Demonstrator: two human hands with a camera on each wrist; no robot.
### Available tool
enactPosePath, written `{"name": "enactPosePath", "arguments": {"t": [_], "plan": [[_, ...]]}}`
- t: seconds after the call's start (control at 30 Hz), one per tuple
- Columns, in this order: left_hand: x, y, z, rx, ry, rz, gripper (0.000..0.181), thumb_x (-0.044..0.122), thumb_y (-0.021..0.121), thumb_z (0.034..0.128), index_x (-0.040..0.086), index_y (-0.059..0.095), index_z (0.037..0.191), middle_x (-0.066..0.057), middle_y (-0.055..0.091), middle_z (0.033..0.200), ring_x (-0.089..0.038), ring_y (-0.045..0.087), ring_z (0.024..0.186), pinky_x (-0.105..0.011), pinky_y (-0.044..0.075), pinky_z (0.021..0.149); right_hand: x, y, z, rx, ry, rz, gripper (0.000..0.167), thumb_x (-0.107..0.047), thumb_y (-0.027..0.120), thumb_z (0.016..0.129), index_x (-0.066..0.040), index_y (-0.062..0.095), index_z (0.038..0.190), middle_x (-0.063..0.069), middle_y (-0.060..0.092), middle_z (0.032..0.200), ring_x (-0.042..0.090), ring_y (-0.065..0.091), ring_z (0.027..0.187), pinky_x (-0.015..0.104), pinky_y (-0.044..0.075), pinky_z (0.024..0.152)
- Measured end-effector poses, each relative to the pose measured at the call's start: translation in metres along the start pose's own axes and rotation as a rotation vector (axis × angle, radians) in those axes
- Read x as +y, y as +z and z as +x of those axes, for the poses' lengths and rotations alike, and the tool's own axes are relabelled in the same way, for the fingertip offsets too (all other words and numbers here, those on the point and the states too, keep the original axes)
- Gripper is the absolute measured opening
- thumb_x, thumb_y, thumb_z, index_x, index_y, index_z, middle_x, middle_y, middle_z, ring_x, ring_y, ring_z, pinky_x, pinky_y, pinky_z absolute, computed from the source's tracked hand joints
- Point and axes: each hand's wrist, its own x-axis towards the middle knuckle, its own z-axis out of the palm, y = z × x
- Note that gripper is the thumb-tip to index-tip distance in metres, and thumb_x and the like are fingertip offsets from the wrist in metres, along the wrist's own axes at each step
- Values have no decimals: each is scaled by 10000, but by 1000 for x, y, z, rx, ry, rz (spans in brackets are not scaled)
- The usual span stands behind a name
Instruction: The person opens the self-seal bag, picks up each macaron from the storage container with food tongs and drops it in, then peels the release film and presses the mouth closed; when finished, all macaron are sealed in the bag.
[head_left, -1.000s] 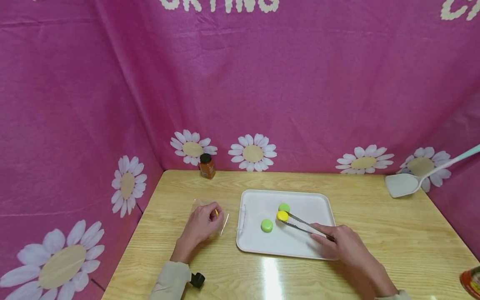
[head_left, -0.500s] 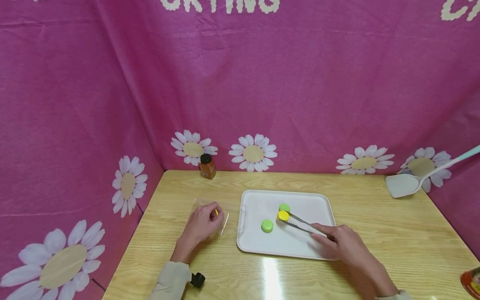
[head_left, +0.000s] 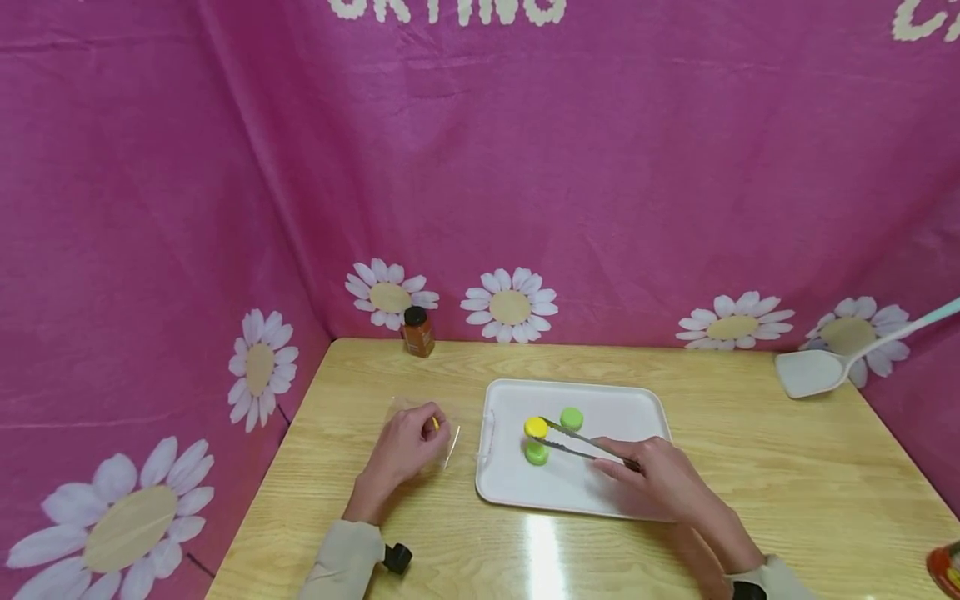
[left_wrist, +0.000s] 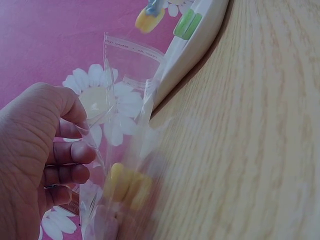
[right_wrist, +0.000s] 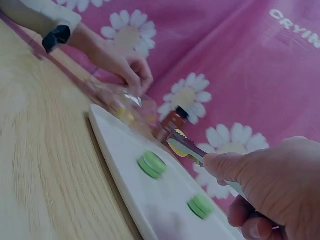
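Note:
My left hand (head_left: 410, 442) pinches the edge of a clear plastic bag (left_wrist: 132, 60) left of the white tray (head_left: 607, 492). In the left wrist view a yellow macaron (left_wrist: 127, 186) lies inside the bag, with something pink below it. My right hand (head_left: 667, 477) grips metal tongs (head_left: 577, 451), whose tips hold another yellow macaron (head_left: 536, 427) above the tray. One green macaron (head_left: 536, 454) sits just in front of the held one; a second green macaron (head_left: 572, 418) lies farther back on the tray. The right wrist view shows the tongs (right_wrist: 192, 150) closed round the yellow one.
A small black-capped jar (head_left: 417, 332) stands at the back left of the wooden table (head_left: 450, 550). A white spatula (head_left: 813, 372) is at the back right, and part of a red can (head_left: 945, 567) shows at the right edge. Pink flowered cloth surrounds the table.
My right hand and the tongs have moved left, carrying the yellow macaron off from beside the rear green one. My left hand stays at the bag.

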Motion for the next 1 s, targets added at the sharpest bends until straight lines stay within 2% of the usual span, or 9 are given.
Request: {"name": "enactPosePath", "arguments": {"t": [0.2,0.33,0.43,0.53,0.6,0.73,0.8,1.0], "plan": [[1,2,0,2,10,10,75,219,685,964,226,661,893,125,529,679,-70,503,627,-260,427,602,-18,13,22,-78,-42,28,393,-444,728,957,-221,762,1279,-219,252,579,-33,243,556,194,245,520],[1,2,0,5,-2,9,72,227,693,963,234,662,898,126,529,678,-74,500,622,-258,426,600,-28,22,39,-110,-100,23,372,-443,719,963,-229,770,1262,-215,311,568,-25,312,563,212,309,539],[1,2,0,1,-9,6,66,229,694,964,232,666,904,125,530,680,-76,499,619,-259,426,599,-34,30,50,-131,-142,8,368,-450,702,974,-229,772,1259,-183,471,612,-18,383,596,235,374,570],[1,1,-1,1,-10,7,67,229,698,960,234,666,902,127,534,682,-71,501,620,-259,427,600,-40,38,62,-154,-182,-13,361,-455,687,983,-227,779,1247,-96,705,783,-2,432,645,252,410,588],[1,2,-1,0,-5,14,72,232,699,959,235,663,897,133,533,680,-65,502,618,-256,428,599,-45,42,70,-180,-218,-21,356,-449,683,989,-221,781,1244,-59,753,839,0,458,648,253,415,580],[0,3,-3,-7,1,31,83,240,703,957,238,657,888,142,527,666,-51,497,605,-250,424,591,-53,48,85,-244,-285,-32,355,-438,669,1003,-211,774,1255,-59,744,783,-7,473,613,251,403,566],[0,3,-3,-13,-2,33,83,241,701,956,239,656,887,142,525,661,-50,496,600,-249,422,584,-54,48,91,-276,-284,-31,357,-426,666,1007,-205,767,1269,-53,750,812,3,457,603,252,379,547],[1,1,0,-8,-6,17,72,225,694,961,237,662,897,134,532,670,-54,501,610,-252,425,589,-48,46,100,-281,-265,-34,334,-390,678,1006,-194,768,1262,-108,712,783,19,490,660,251,372,538]]}}
